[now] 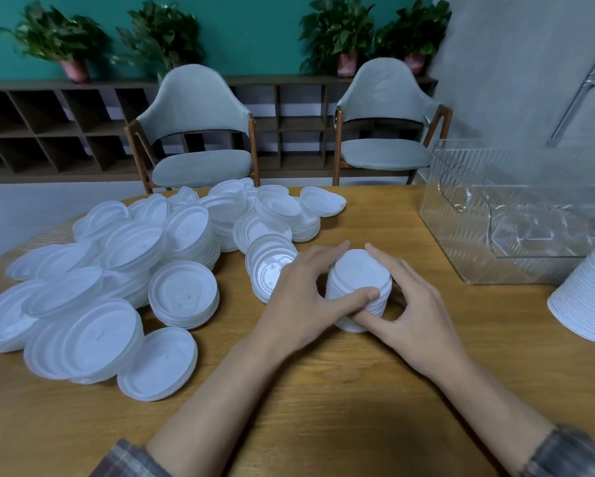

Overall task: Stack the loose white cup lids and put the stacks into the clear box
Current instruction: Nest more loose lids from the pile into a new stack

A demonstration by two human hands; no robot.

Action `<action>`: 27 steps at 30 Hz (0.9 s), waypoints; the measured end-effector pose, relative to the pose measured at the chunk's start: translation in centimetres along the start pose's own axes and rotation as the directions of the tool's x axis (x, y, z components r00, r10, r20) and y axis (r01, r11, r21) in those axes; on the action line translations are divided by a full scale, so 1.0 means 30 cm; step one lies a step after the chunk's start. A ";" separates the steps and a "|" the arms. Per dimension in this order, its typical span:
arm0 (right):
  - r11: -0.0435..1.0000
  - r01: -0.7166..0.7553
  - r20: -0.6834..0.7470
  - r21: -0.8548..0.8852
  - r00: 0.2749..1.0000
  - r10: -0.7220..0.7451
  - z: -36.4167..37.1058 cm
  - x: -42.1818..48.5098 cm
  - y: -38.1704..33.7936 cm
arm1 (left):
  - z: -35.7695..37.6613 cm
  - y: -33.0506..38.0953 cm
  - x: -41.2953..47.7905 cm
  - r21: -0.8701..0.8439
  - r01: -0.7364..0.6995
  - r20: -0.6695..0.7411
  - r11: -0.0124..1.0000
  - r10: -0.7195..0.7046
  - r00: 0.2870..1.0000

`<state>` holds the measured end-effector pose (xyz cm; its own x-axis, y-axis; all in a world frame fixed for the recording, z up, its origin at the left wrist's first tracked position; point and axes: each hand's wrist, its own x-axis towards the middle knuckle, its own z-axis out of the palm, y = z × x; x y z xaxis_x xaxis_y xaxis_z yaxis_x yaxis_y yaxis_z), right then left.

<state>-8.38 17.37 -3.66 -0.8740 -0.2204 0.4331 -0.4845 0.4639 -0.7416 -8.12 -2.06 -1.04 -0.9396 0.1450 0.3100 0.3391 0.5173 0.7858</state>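
Head view: both hands are on a short stack of white plastic cup lids (358, 273) standing mid-tabletop (323, 390). The left grip (299, 304) and right grip (413, 304) curl round its sides, thumbs pinching low. They're squaring it up, I'd say. The ribbed clear plastic box (461, 242) sits well apart at right. Next call: lift the stack level and firmly, or it fans out. A heap of loose white lids (117, 270) lies at left, not yet stacked.

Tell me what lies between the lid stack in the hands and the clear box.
In the head view, only the right hand gripping the lid stack, then bare wooden table up to the clear box.
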 end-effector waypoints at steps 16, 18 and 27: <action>0.997 -0.054 0.012 -0.048 0.998 0.054 -0.004 0.002 -0.008 | -0.124 -0.155 -0.103 0.548 -0.172 -0.093 0.819 0.264 0.960; 0.997 -0.056 0.014 -0.050 0.998 0.057 -0.005 0.003 -0.006 | -0.124 -0.158 -0.103 0.524 -0.154 -0.106 0.838 0.244 0.964; 0.997 -0.046 0.015 -0.062 0.999 0.047 -0.002 0.002 -0.009 | -0.116 -0.135 -0.083 0.252 -0.081 -0.176 0.964 0.128 0.976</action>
<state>-8.30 17.27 -3.40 -0.8964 -0.2109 0.3899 -0.4403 0.5261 -0.7276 -7.00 -7.47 -3.13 -0.8655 0.0596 0.4974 0.3916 0.6996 0.5976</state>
